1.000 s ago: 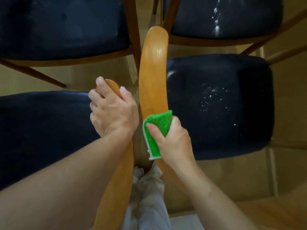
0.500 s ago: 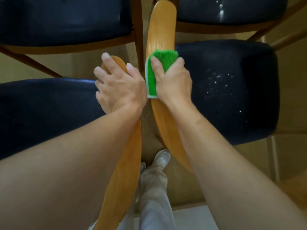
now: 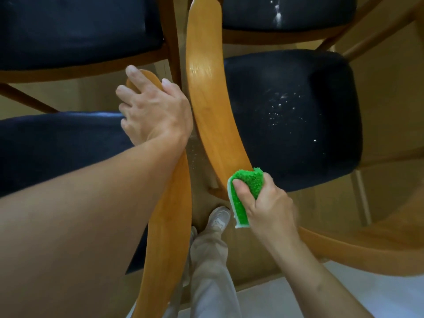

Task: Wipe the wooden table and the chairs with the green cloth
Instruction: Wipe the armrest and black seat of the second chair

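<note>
Tan floor (image 3: pixel 390 92) shows between four dark-cushioned wooden chairs. The right hand (image 3: pixel 268 203) grips the green cloth (image 3: pixel 246 191), folded over the curved backrest (image 3: pixel 211 106) of the right chair, near its lower end. The left hand (image 3: pixel 153 109) clasps the neighbouring chair's backrest (image 3: pixel 169 226) (its fingertips curl out of sight). White specks dot the seat cushion (image 3: pixel 293 115); the table's wooden edge (image 3: pixel 378 249) is cut off at the lower right.

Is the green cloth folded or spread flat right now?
Folded: the green cloth wraps over the chair backrest, pinched by the right hand.
</note>
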`<state>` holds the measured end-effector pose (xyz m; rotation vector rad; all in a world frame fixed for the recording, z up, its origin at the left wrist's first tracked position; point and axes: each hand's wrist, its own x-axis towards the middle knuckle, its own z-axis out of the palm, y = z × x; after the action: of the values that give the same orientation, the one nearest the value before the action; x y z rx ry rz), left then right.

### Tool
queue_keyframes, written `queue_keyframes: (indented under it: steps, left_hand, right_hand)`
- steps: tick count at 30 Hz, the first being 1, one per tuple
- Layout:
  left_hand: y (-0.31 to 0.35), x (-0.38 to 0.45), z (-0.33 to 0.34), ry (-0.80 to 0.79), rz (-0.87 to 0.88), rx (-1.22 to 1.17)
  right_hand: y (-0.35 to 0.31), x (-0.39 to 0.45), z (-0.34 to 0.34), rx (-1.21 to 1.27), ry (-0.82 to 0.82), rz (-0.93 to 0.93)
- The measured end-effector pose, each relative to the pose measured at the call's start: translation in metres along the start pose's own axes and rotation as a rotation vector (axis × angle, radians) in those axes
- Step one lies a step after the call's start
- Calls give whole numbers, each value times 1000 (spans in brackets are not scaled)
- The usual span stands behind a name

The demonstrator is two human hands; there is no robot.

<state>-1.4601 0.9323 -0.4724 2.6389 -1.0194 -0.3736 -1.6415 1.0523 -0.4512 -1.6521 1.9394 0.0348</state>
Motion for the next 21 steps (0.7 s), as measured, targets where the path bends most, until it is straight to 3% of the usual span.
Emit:
queue_keyframes:
  steps: [9,13,21]
  left_hand:
    - [2,-1,-1,-5,-2,-17]
    - [2,-1,-1,-5,8,-35]
    - [-2,-3,0,23,17,-32]
  right_hand:
    - [-68,47,19,-111,251,-146]
    - [-38,20,21,-186,277,-219]
    - [53,-39,17,-387,218,-165]
